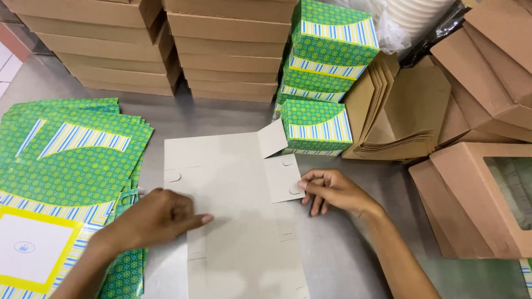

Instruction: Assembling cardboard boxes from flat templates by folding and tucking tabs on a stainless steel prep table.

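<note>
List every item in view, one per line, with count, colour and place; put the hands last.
flat box blank: one, grey side up, centre of table, under both hands
printed flat blanks: a stack, green with striped bands, left
folded printed boxes: several stacked, green, top centre
closed cardboard boxes: two stacks, brown, top left
flat cardboard pieces: a leaning stack, brown, right of the green boxes
window boxes: several, brown, right edge
metal table: one, grey
left hand: pressing the blank
right hand: at a side flap

Flat carton blank [233,188] lies between flat sheets [66,160] and folded boxes [317,124].
</note>
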